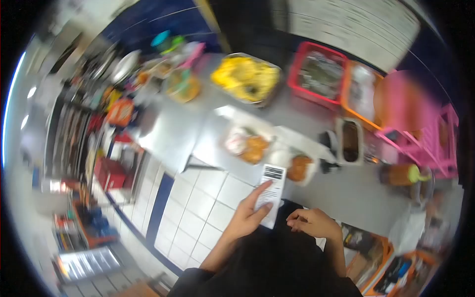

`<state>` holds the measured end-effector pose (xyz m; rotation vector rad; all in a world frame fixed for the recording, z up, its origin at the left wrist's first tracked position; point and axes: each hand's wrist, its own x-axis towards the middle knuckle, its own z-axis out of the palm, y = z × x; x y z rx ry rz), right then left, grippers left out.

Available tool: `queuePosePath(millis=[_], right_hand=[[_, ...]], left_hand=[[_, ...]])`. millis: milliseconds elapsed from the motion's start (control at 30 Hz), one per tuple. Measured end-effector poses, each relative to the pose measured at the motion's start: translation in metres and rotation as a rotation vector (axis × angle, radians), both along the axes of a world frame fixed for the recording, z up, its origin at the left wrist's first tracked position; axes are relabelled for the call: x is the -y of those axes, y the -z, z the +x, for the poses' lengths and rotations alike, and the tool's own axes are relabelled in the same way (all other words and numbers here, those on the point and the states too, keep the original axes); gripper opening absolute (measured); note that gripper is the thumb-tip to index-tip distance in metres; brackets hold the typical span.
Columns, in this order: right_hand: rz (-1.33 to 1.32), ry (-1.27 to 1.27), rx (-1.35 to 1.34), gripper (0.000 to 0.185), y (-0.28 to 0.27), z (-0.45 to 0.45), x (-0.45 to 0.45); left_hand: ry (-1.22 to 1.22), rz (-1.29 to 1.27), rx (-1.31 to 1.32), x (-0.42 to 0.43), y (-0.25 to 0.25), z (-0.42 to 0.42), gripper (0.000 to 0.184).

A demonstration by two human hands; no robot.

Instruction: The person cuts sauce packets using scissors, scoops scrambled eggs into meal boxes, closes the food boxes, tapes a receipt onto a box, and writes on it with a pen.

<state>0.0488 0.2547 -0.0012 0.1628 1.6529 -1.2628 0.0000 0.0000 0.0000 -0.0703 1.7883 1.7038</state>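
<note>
My left hand (pixel 252 213) is closed on a printed receipt (pixel 271 193), a narrow white slip with dark blocks of text at its top. Thumb and fingers pinch it in front of my body. To its right, my right hand (pixel 316 223) has its fingers curled together, with nothing visible in them. Just beyond the receipt, on the steel counter, an open white takeaway box (pixel 246 121) holds orange-brown food and something whitish. A second white box (pixel 312 173) with reddish-brown food lies close to the receipt's upper right. Blur hides the food's exact kind.
A metal tray of yellow food (pixel 246 79) stands at the back of the steel counter (pixel 173 128). Right of it are a red bin (pixel 297 89), an orange bin (pixel 347 101) and a pink rack (pixel 445 141). White floor tiles (pixel 198 218) show at the left.
</note>
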Motion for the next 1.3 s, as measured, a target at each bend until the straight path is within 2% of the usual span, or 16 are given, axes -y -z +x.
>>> queuePosePath(millis=[67,100,167,200,267,400,500,600,800,933,1000,1067,1100,1167,1233,1300], right_hand=[[-0.022,-0.032,0.141,0.046,0.028,-0.018,-0.031],[-0.118,-0.014,-0.008,0.047,0.062,-0.052,0.066],[0.277,0.068,-0.197,0.048,0.085,-0.104,-0.015],[0.489,0.113,-0.293,0.046,0.117,-0.112,-0.006],[0.363,0.154,-0.253,0.045,0.132,-0.1,0.007],[0.033,0.089,-0.083,0.04,0.149,-0.08,0.123],[0.114,0.044,-0.035,0.037,0.158,-0.092,0.169],[0.145,0.009,-0.07,0.036,0.157,-0.127,0.222],[0.154,-0.3,-0.224,0.044,0.151,-0.225,0.344],[0.041,-0.719,-0.237,0.045,0.173,-0.272,0.459],[-0.021,-0.877,-0.24,0.045,0.182,-0.282,0.524],[-0.086,-1.063,-0.26,0.045,0.185,-0.29,0.617],[-0.154,-1.158,-0.346,0.041,0.188,-0.287,0.668],[-0.315,-1.11,-0.463,0.031,0.174,-0.259,0.782],[-0.688,-0.987,-0.665,0.021,0.144,-0.205,0.903],[-1.281,-0.912,-0.885,0.023,0.106,-0.149,1.014]], left_hand=[[-0.102,-0.089,-0.007,-0.036,0.003,-0.003,0.05],[-0.16,-0.303,-0.191,0.061,-0.014,-0.031,0.05],[-0.306,-0.132,-0.384,0.022,0.096,-0.09,0.049],[-0.352,0.093,-0.435,0.029,0.209,-0.131,0.05],[-0.396,0.106,-0.477,0.044,0.276,-0.187,0.052],[-0.321,-0.284,-0.499,0.157,0.296,-0.261,0.053],[-0.12,-0.533,-0.773,0.177,0.354,-0.297,0.064],[0.236,-0.768,-0.597,0.171,0.284,-0.295,0.08],[-0.006,-0.745,-0.476,0.257,0.23,-0.286,0.102],[-0.282,-0.758,-0.597,0.402,0.252,-0.183,0.083],[-0.39,-0.79,-0.378,0.486,0.25,-0.122,0.068],[-0.576,-0.609,0.063,0.572,0.254,-0.058,0.057],[-0.768,-0.586,0.129,0.607,0.252,-0.03,0.049],[-1.073,-0.193,0.258,0.68,0.251,0.019,0.049],[-1.289,0.322,0.158,0.745,0.215,0.037,0.048],[-1.348,0.721,0.092,0.798,0.229,0.048,0.053]])
